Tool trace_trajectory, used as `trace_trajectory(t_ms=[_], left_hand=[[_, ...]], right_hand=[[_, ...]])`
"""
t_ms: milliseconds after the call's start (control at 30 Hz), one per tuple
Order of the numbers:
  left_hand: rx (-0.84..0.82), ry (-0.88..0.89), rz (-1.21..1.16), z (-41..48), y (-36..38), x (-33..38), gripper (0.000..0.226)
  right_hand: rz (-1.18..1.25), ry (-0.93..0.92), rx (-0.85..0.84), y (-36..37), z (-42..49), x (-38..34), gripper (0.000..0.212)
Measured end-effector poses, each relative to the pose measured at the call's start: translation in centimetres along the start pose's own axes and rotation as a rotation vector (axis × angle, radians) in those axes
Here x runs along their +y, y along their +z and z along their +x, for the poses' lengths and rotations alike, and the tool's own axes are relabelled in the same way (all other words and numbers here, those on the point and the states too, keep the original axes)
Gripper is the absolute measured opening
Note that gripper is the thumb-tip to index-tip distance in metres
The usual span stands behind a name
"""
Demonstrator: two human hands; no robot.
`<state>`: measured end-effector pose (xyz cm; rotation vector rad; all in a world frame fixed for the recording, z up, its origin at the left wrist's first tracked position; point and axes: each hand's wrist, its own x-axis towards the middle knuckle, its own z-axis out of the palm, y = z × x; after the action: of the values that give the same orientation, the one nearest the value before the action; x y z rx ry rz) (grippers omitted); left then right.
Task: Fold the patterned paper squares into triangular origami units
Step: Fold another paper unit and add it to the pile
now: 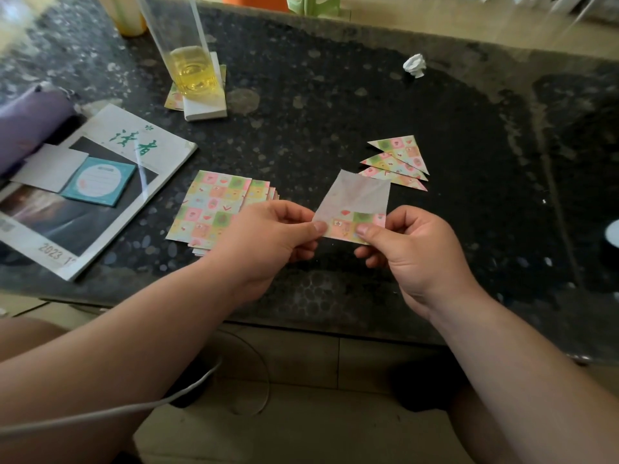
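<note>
**A:** Where is the sheet that is being worked on?

**B:** Between the two hands, over the near middle of the dark speckled worktop (335, 95). The paper square (360, 195) shows its pale back. A band along its near edge is turned up, so the pattern faces the camera.

**A:** And the grip on each side?

**B:** The left hand (268, 229) pinches the band's left end, thumb on top and fingers curled beneath. The right hand (412, 249) pinches the right end the same way. Both grips are narrow and closed on that one sheet. I cannot tell whether its far edge touches the worktop.

**A:** The unfolded ones?

**B:** A stack of patterned squares (214, 205) lies flat just left of the left hand, fanned a little. Its near right corner is hidden behind that hand.

**A:** Anything finished?

**B:** Three folded triangles (398, 159) lie overlapping in a staggered row, just beyond the held sheet and to its right.

**A:** What else is there?

**B:** Far left, a tall glass (192, 68) with yellow liquid stands on a white block (207, 110), and patterned paper pokes out from under the block. Near left lies a magazine (140, 142) with a teal notepad (98, 180) on it. A crumpled white scrap (414, 65) sits on the far right, well apart from the rest. A white cable (100, 413) runs under the left forearm, nearer than the worktop's edge.
</note>
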<state>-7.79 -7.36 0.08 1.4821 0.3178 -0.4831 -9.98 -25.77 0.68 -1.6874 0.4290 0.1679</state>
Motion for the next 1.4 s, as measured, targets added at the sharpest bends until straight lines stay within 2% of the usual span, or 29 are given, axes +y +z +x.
trace_trajectory(t_ms=[300,433,600,733,967,1067,1167,1233,1300,1400], left_hand=[[0.005,-0.029,0.022,0.0,0.0,-0.2,0.009],[0.020,-0.015,0.030,0.0,0.0,-0.3,0.009],[0.044,0.070,0.123,0.0,0.1,-0.4,0.010],[0.023,0.112,0.121,-0.4,0.4,-0.4,0.017],[-0.024,0.060,0.001,-0.8,0.6,0.0,0.020],[-0.029,0.051,-0.011,-0.8,0.6,-0.1,0.018],[0.002,0.050,-0.045,-0.6,0.6,-0.3,0.016],[0.036,0.039,-0.081,-0.5,0.6,-0.3,0.015],[0.044,0.027,-0.102,-0.5,0.7,-0.3,0.015],[0.020,0.018,-0.109,-0.7,0.8,-0.2,0.015]], right_hand=[[-0.019,-0.029,0.036,0.3,0.2,0.1,0.018],[0.081,-0.017,0.087,0.6,-0.1,0.0,0.033],[0.299,0.091,0.102,0.9,-0.2,-0.3,0.045],[0.188,0.036,0.064,0.9,-0.4,-0.4,0.047],[-0.010,-0.062,0.025,0.7,-0.6,-0.4,0.046],[0.017,-0.040,0.031,0.8,-0.7,-0.4,0.049],[0.176,0.081,0.011,1.0,-0.6,-0.5,0.054],[0.284,0.205,-0.079,1.0,-0.5,-0.7,0.049],[0.261,0.289,-0.198,1.1,-0.6,-0.6,0.033],[0.187,0.297,-0.252,1.2,-0.8,-0.3,0.009]])
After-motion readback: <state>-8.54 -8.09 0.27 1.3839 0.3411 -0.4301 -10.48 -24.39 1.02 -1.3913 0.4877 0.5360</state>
